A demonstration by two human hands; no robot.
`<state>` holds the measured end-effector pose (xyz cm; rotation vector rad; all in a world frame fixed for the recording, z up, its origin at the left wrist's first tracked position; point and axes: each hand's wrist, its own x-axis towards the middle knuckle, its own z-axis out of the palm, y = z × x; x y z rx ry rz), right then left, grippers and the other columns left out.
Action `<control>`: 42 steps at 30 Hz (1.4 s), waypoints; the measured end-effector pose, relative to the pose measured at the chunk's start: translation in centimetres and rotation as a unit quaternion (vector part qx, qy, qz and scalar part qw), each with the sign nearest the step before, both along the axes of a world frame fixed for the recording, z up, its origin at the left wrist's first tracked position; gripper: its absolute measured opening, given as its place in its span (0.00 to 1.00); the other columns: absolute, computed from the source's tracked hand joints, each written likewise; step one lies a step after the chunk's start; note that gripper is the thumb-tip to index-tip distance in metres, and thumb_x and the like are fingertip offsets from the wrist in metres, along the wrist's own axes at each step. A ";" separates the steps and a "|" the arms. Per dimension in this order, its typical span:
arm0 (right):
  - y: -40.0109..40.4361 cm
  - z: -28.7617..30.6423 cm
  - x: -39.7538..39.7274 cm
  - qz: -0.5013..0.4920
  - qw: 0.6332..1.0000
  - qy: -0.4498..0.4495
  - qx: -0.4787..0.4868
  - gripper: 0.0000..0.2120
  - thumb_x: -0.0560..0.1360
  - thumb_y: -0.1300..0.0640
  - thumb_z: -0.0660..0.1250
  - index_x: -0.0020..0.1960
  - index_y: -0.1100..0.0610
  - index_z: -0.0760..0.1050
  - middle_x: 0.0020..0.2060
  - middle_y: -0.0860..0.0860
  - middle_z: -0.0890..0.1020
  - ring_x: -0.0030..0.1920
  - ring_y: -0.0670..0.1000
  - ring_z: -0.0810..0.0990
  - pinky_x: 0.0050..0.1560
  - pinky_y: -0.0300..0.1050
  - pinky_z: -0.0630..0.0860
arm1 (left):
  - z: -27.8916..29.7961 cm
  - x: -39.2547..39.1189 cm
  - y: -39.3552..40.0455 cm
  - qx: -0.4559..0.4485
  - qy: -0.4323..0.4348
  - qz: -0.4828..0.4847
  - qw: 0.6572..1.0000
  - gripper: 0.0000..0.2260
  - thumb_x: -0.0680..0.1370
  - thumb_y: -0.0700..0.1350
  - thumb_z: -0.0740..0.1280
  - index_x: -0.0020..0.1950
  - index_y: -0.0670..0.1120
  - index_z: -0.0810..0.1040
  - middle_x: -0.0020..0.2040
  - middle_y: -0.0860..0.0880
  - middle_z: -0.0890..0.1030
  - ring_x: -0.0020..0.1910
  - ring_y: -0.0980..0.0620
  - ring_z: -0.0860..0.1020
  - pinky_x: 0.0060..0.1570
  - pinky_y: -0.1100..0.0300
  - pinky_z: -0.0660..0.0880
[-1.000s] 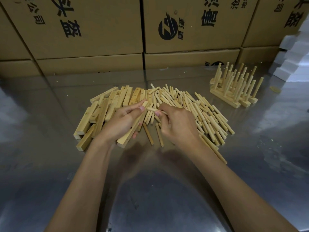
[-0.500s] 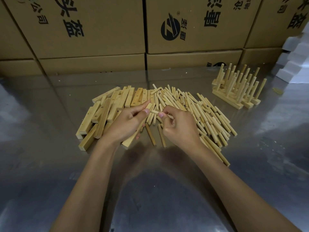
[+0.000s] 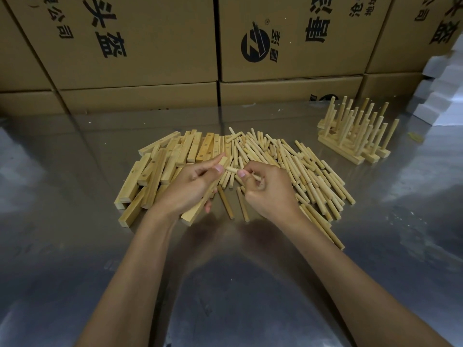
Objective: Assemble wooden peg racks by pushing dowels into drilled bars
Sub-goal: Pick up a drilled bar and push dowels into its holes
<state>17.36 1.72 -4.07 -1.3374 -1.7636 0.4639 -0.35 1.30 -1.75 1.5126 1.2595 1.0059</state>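
My left hand (image 3: 190, 189) grips a drilled wooden bar (image 3: 198, 209) that slants from near my thumb down toward the table's front. My right hand (image 3: 265, 191) pinches a short dowel (image 3: 231, 169) between thumb and fingers, its free end right at the upper end of the bar by my left thumb. Behind the left hand lies a heap of drilled bars (image 3: 170, 159). A spread of loose dowels (image 3: 295, 166) lies behind and to the right of my right hand. Whether the dowel's tip sits in a hole is hidden.
Several finished peg racks (image 3: 355, 136) stand upright at the back right of the shiny metal table (image 3: 75, 246). Stacked cardboard boxes (image 3: 150, 46) wall off the back. White foam blocks (image 3: 448, 96) pile up at the far right.
Both hands have stayed close together over the piles. The dowel's free end has come nearer to my left thumb and the bar's top end.
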 end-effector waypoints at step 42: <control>-0.4 3.3 1.9 0.078 0.941 0.316 -0.088 0.02 0.75 0.66 0.69 0.47 0.61 0.79 0.38 0.55 0.86 0.41 0.50 0.86 0.38 0.38 0.78 | -0.6 0.9 0.5 -0.092 -0.196 -0.040 0.976 0.12 0.83 0.48 0.64 0.63 0.59 0.82 0.34 0.46 0.78 0.27 0.52 0.73 0.22 0.59 0.73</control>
